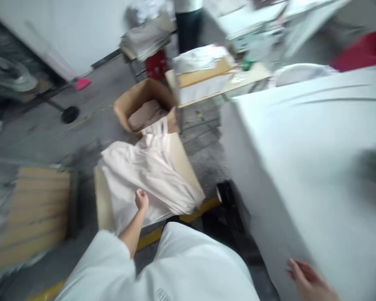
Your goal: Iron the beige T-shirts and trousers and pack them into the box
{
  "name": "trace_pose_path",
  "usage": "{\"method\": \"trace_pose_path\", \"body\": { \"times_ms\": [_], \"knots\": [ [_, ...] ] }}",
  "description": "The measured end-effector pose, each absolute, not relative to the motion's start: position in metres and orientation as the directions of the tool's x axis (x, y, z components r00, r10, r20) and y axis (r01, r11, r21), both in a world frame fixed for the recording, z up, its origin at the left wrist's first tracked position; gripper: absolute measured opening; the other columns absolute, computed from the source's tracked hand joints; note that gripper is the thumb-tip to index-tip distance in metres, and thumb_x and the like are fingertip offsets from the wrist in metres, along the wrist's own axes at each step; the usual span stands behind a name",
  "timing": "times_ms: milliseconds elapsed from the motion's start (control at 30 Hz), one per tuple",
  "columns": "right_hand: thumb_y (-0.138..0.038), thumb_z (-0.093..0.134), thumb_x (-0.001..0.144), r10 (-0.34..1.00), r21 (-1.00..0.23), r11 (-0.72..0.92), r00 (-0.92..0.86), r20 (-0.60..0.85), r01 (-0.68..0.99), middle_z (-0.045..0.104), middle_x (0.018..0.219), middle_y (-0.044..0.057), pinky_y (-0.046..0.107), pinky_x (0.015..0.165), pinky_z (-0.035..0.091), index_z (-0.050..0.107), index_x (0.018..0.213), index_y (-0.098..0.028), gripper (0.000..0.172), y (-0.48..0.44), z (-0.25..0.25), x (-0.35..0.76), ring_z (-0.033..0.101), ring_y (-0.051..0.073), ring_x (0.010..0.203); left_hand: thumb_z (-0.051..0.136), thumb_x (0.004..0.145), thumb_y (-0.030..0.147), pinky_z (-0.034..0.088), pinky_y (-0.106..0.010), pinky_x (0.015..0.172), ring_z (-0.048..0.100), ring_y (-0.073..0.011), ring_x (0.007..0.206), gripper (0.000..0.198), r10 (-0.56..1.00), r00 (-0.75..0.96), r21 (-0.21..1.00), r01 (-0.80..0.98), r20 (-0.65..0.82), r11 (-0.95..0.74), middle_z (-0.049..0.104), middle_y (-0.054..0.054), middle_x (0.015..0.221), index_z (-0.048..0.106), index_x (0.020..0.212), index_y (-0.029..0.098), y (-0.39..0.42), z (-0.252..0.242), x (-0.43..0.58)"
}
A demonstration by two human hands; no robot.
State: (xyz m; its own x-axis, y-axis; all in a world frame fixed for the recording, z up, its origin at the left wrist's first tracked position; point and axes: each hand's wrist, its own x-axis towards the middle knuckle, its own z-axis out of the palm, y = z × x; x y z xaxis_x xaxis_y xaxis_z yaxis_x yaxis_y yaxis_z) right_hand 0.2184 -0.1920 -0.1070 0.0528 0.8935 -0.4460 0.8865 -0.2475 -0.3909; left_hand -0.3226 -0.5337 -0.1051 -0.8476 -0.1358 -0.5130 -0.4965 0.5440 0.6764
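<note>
Leaning over pale pink cloth (133,165) beside a white table (316,133)

The cloth lies rumpled across a beige board (182,165), its far end at an open cardboard box (120,112). The left hand (142,200) curls loosely over the cloth; through the blur, one cannot tell whether it grips any. The right hand (311,279), part-open, is near the table's edge.
</note>
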Motion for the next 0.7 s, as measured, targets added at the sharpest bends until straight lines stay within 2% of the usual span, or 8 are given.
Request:
{"method": "trace_pose_path", "body": {
  "times_ms": [100, 167, 233, 333, 400, 467, 600, 700],
  "knots": [
    [-0.068, 0.057, 0.083, 0.885, -0.211, -0.447, 0.395, -0.246, 0.869, 0.081, 0.108, 0.020, 0.060, 0.101, 0.058, 0.080, 0.104, -0.025, 0.053, -0.149, -0.078, 0.311, 0.075, 0.047, 0.112, 0.071, 0.093, 0.030, 0.058, -0.035, 0.084, 0.074, -0.0235, 0.083, 0.010, 0.390, -0.761, 0.734, -0.161, -0.518, 0.660, 0.070, -0.002, 0.076, 0.065, 0.088, 0.023, -0.398, -0.122, -0.215],
    [-0.063, 0.052, 0.089, 0.863, -0.214, -0.503, 0.501, -0.065, 0.838, 0.075, 0.134, 0.024, 0.065, 0.113, 0.050, 0.079, 0.123, -0.019, 0.062, -0.131, -0.076, 0.352, 0.067, 0.049, 0.131, 0.074, 0.093, 0.035, 0.061, -0.034, 0.087, 0.075, -0.0219, 0.087, 0.013, 0.794, -0.492, 0.862, 0.155, -0.357, 0.483, 0.078, -0.005, 0.092, 0.076, 0.099, 0.023, -0.283, -0.114, -0.156],
    [-0.059, 0.050, 0.091, 0.848, -0.264, -0.471, 0.515, 0.126, 0.842, 0.065, 0.153, 0.025, 0.068, 0.122, 0.041, 0.074, 0.137, -0.017, 0.068, -0.119, -0.088, 0.373, 0.058, 0.047, 0.146, 0.075, 0.094, 0.037, 0.062, -0.034, 0.091, 0.076, -0.0216, 0.096, 0.024, 0.962, -0.220, 0.925, 0.306, -0.163, 0.227, 0.082, -0.008, 0.107, 0.081, 0.113, 0.023, -0.155, -0.085, -0.110],
    [-0.059, 0.049, 0.093, 0.813, -0.359, -0.405, 0.511, 0.280, 0.841, 0.060, 0.160, 0.023, 0.069, 0.127, 0.034, 0.071, 0.142, -0.017, 0.068, -0.115, -0.105, 0.379, 0.051, 0.044, 0.153, 0.078, 0.097, 0.042, 0.062, -0.033, 0.089, 0.077, -0.0213, 0.095, 0.028, 0.982, -0.164, 0.946, 0.293, -0.096, 0.141, 0.082, -0.009, 0.106, 0.081, 0.116, 0.022, 0.032, -0.017, -0.055],
    [-0.061, 0.052, 0.092, 0.803, -0.428, -0.418, 0.546, 0.237, 0.801, 0.059, 0.162, 0.020, 0.070, 0.127, 0.034, 0.071, 0.142, -0.022, 0.066, -0.120, -0.105, 0.379, 0.051, 0.045, 0.154, 0.081, 0.096, 0.049, 0.061, -0.034, 0.091, 0.077, -0.0228, 0.094, 0.034, 0.977, -0.183, 0.946, 0.282, -0.110, 0.159, 0.082, -0.010, 0.103, 0.080, 0.114, 0.020, 0.136, 0.026, -0.018],
    [-0.060, 0.061, 0.088, 0.782, -0.506, -0.485, 0.613, 0.116, 0.713, 0.059, 0.163, 0.016, 0.074, 0.123, 0.037, 0.070, 0.143, -0.032, 0.062, -0.125, -0.100, 0.383, 0.051, 0.046, 0.152, 0.087, 0.090, 0.058, 0.057, -0.039, 0.101, 0.077, -0.0291, 0.108, 0.049, 0.978, -0.186, 0.913, 0.375, -0.098, 0.163, 0.080, -0.015, 0.112, 0.078, 0.116, 0.017, 0.213, 0.052, 0.024],
    [-0.056, 0.074, 0.081, 0.688, -0.547, -0.637, 0.721, -0.085, 0.543, 0.068, 0.148, 0.016, 0.075, 0.109, 0.050, 0.069, 0.138, -0.044, 0.058, -0.112, -0.084, 0.399, 0.058, 0.049, 0.142, 0.095, 0.083, 0.053, 0.046, -0.043, 0.115, 0.061, -0.0406, 0.140, 0.071, 0.948, -0.257, 0.733, 0.606, -0.187, 0.309, 0.066, -0.030, 0.144, 0.066, 0.133, 0.012, 0.285, 0.046, 0.093],
    [-0.053, 0.061, 0.093, 0.734, -0.566, -0.576, 0.678, -0.039, 0.590, 0.074, 0.127, 0.020, 0.067, 0.111, 0.053, 0.073, 0.130, -0.035, 0.043, -0.043, -0.056, 0.387, 0.066, 0.046, 0.127, 0.084, 0.093, 0.044, 0.046, -0.043, 0.114, 0.059, -0.0385, 0.140, 0.055, 0.930, -0.309, 0.684, 0.636, -0.199, 0.358, 0.063, -0.029, 0.146, 0.061, 0.133, 0.015, 0.286, 0.018, 0.110]
  ]
}}
